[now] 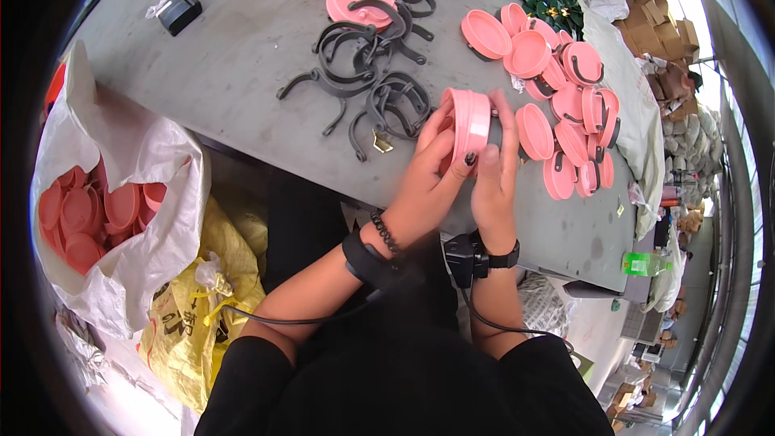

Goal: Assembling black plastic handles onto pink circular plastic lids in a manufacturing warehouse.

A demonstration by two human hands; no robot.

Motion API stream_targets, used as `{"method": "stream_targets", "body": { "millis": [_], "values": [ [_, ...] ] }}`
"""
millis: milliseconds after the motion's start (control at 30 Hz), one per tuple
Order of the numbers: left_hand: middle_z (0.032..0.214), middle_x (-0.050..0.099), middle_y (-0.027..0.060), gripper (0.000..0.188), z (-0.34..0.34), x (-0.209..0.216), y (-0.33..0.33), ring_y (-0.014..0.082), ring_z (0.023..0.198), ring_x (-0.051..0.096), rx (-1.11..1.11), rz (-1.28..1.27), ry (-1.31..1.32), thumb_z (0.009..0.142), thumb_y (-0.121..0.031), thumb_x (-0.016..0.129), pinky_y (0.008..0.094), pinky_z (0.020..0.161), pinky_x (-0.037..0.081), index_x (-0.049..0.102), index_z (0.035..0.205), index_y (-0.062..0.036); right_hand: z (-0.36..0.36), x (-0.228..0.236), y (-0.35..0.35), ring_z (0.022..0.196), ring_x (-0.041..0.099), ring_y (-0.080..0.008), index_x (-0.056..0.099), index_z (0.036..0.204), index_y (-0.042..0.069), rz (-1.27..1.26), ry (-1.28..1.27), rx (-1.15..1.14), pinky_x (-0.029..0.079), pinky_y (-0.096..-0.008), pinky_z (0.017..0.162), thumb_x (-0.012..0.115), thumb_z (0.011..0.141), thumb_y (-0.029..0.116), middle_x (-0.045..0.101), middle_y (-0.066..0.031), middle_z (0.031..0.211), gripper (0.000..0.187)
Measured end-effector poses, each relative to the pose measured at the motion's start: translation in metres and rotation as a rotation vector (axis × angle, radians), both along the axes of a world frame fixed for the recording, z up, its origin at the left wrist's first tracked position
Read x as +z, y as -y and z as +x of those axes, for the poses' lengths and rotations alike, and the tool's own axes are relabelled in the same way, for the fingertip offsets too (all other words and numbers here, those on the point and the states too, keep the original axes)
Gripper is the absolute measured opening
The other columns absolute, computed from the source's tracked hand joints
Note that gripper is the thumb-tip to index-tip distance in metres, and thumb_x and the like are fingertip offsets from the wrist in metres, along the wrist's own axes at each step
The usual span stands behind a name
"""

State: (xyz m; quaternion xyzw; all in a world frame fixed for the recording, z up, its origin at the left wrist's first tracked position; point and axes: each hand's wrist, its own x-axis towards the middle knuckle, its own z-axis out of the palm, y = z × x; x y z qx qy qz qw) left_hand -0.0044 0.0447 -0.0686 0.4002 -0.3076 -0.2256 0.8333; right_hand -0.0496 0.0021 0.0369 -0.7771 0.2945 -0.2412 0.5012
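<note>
Over the near edge of the table I hold a pink round plastic piece (471, 123) on its edge between both hands. My left hand (429, 173) is closed round its left side, with the thumb on the near rim. Fingers and thumb of my right hand (494, 186) press against its right side, where a bit of dark grey shows. Just left of my hands lies a pile of dark grey curved handles (395, 105). To their right is a heap of similar pink pieces (534, 131), several with grey handles on them.
More pink pieces (361, 2) and a black box-like object (179, 13) lie farther back. Dark green pieces (557, 0) sit at the back right. Left of the table (234, 73) stands a white sack (173, 149) of pink parts, beside a yellow bag (182, 347). Cables run from both wrists.
</note>
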Motion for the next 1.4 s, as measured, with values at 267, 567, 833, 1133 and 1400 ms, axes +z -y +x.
{"method": "stream_targets", "body": {
  "millis": [267,567,833,1133,1400],
  "values": [
    [0.144,0.024,0.0173,0.029,0.004,-0.001,0.002,0.025,0.132,0.029,-0.035,-0.07,-0.035,0.092,-0.014,0.047,0.0341,0.1,0.032,0.051,0.115,0.0037,-0.009,-0.049,0.033,0.128,0.032,-0.0282,0.011,0.14,-0.003,-0.142,0.217,0.263,0.031,-0.0385,0.102,0.078,0.066,0.025,0.026,-0.0204,0.14,0.103],
    [0.09,0.057,0.0001,0.036,0.004,0.005,-0.003,0.0054,0.075,0.052,-0.138,-0.137,-0.429,0.094,-0.034,0.049,0.0193,0.066,0.044,0.056,0.108,-0.0015,-0.016,-0.049,0.05,0.117,0.044,-0.0227,0.031,0.136,-0.002,-0.16,0.077,0.272,0.037,-0.0334,0.097,0.074,0.064,0.021,0.043,-0.0151,0.129,0.086],
    [0.086,0.056,-0.0001,0.032,0.009,-0.001,-0.007,0.0058,0.072,0.052,-0.133,-0.111,-0.412,0.095,-0.027,0.046,0.0231,0.065,0.048,0.054,0.111,-0.0005,-0.026,0.0,0.113,0.114,0.045,-0.0208,0.033,0.134,-0.004,-0.086,0.333,-0.15,0.038,-0.0307,0.094,0.066,0.075,0.021,0.046,-0.0155,0.126,0.073],
    [0.078,0.048,-0.0012,0.027,0.005,0.007,-0.003,0.0035,0.061,0.045,-0.133,-0.165,-0.418,0.095,-0.022,0.045,0.0189,0.055,0.04,0.052,0.106,0.0015,0.016,0.009,0.31,0.12,0.044,-0.0314,0.033,0.134,-0.004,-0.942,-0.42,-0.082,0.033,-0.0348,0.1,0.065,0.078,0.032,0.042,-0.025,0.131,0.074],
    [0.071,0.049,-0.0027,0.026,0.008,0.006,-0.007,0.0039,0.057,0.046,-0.119,-0.089,-0.495,0.095,-0.024,0.044,0.0194,0.054,0.044,0.053,0.106,-0.002,0.049,-0.012,0.21,0.104,0.054,-0.0217,0.053,0.119,0.0,-1.002,0.009,0.124,0.04,-0.0306,0.092,0.062,0.081,0.021,0.056,-0.0133,0.116,0.044]
  ]
}}
